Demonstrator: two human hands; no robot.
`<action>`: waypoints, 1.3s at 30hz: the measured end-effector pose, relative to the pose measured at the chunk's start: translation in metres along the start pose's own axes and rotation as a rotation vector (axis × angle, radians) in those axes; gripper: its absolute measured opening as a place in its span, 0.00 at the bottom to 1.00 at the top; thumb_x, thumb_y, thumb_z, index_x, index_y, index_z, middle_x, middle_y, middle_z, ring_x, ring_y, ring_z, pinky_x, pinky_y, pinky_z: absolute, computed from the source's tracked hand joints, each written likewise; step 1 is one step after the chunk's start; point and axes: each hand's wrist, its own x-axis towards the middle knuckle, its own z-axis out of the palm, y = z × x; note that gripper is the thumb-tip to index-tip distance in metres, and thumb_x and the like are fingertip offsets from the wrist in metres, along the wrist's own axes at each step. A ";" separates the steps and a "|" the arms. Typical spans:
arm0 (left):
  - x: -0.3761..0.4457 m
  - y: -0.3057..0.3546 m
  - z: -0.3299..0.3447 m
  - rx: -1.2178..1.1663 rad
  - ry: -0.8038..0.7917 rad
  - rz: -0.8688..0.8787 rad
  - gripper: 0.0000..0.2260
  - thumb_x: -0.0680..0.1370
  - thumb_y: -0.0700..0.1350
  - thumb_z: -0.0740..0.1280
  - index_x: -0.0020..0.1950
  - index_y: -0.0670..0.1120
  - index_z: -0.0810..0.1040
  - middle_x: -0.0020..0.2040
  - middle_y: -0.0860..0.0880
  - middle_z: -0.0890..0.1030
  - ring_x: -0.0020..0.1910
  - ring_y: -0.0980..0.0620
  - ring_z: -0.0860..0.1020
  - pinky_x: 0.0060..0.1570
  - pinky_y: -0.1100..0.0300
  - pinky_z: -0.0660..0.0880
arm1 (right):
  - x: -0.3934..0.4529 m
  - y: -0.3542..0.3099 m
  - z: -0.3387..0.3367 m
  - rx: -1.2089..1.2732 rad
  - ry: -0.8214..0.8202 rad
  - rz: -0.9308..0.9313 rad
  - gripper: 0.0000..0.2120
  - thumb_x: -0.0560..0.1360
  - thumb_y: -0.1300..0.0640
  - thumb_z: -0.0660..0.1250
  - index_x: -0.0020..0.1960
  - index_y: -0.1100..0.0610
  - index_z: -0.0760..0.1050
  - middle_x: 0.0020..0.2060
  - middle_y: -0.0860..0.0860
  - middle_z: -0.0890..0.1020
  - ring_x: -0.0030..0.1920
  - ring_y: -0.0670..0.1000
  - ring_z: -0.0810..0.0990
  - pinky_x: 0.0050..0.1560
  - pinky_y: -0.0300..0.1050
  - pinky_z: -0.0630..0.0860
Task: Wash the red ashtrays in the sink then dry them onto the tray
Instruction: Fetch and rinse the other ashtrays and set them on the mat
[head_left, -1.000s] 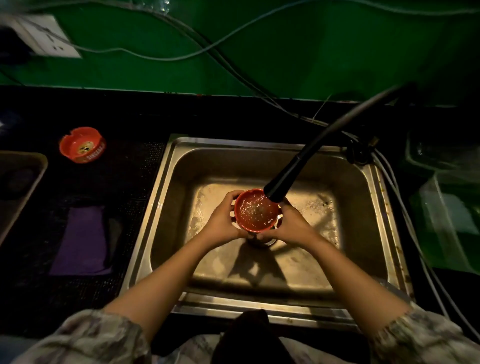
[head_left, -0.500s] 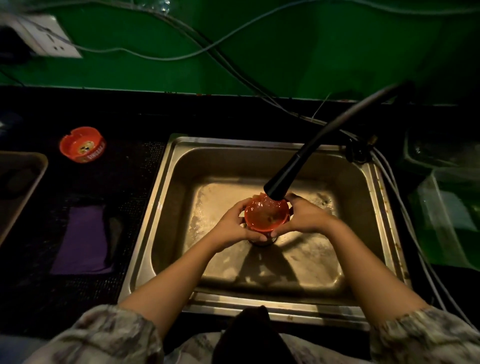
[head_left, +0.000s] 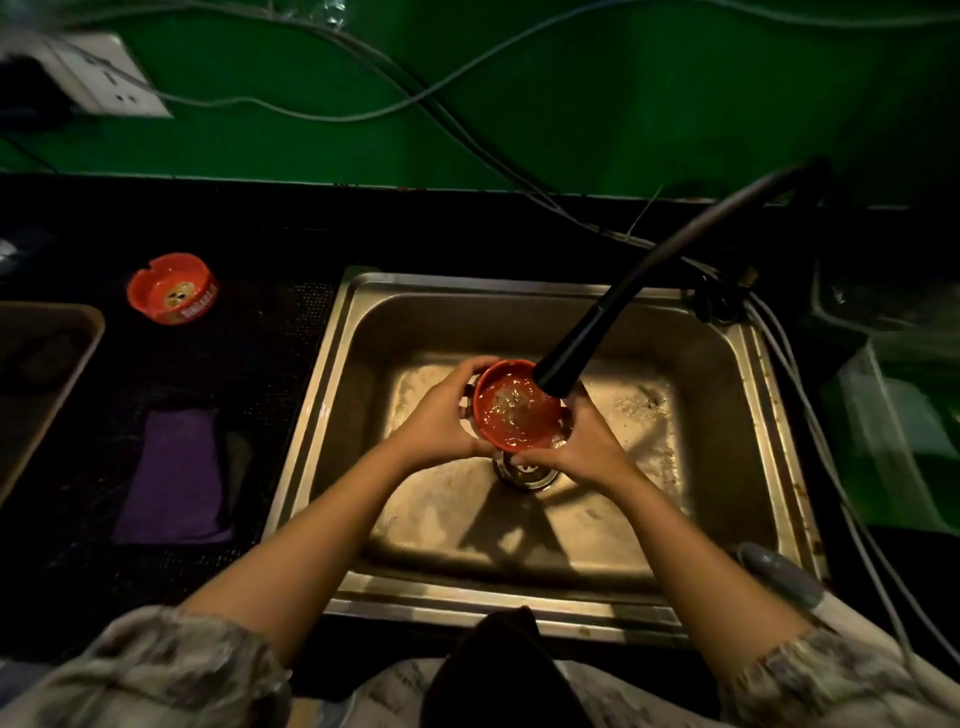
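Observation:
A red ashtray (head_left: 514, 408) full of water is held over the steel sink (head_left: 395, 322), right under the black faucet spout (head_left: 576, 353). My left hand (head_left: 441, 415) grips its left side and my right hand (head_left: 582, 449) grips its right and near side. The drain (head_left: 524, 473) lies just below the hands. A second red ashtray (head_left: 171, 288) with a printed logo sits on the dark counter to the left. The edge of a tray (head_left: 78, 364) shows at the far left.
A purple cloth (head_left: 174, 473) lies on the counter left of the sink. Cables run along the green wall, and a white socket (head_left: 98, 78) is at the upper left. Clear plastic containers (head_left: 893, 415) stand to the right of the sink.
The ashtray and both hands shifted slightly left and nearer under the spout, from a tilted pose to level, and it now holds water.

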 end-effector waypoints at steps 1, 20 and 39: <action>-0.002 -0.001 -0.005 0.001 -0.026 -0.017 0.44 0.59 0.41 0.84 0.70 0.52 0.66 0.61 0.63 0.69 0.57 0.65 0.73 0.50 0.71 0.76 | -0.002 0.000 0.002 0.018 -0.015 0.008 0.48 0.53 0.51 0.84 0.66 0.43 0.62 0.59 0.40 0.73 0.58 0.42 0.74 0.58 0.38 0.73; 0.005 -0.008 0.057 -0.419 0.009 -0.102 0.44 0.60 0.36 0.82 0.70 0.55 0.65 0.68 0.56 0.69 0.66 0.54 0.72 0.59 0.57 0.77 | -0.006 -0.017 -0.043 -0.307 -0.040 -0.034 0.45 0.59 0.56 0.83 0.69 0.52 0.62 0.54 0.42 0.70 0.52 0.41 0.71 0.45 0.20 0.65; -0.021 -0.021 0.051 -0.892 -0.306 -0.716 0.33 0.75 0.69 0.57 0.64 0.43 0.74 0.57 0.37 0.81 0.52 0.42 0.82 0.55 0.52 0.78 | -0.013 0.023 -0.016 0.059 -0.214 0.137 0.21 0.72 0.42 0.69 0.63 0.44 0.71 0.55 0.45 0.80 0.56 0.45 0.79 0.59 0.52 0.77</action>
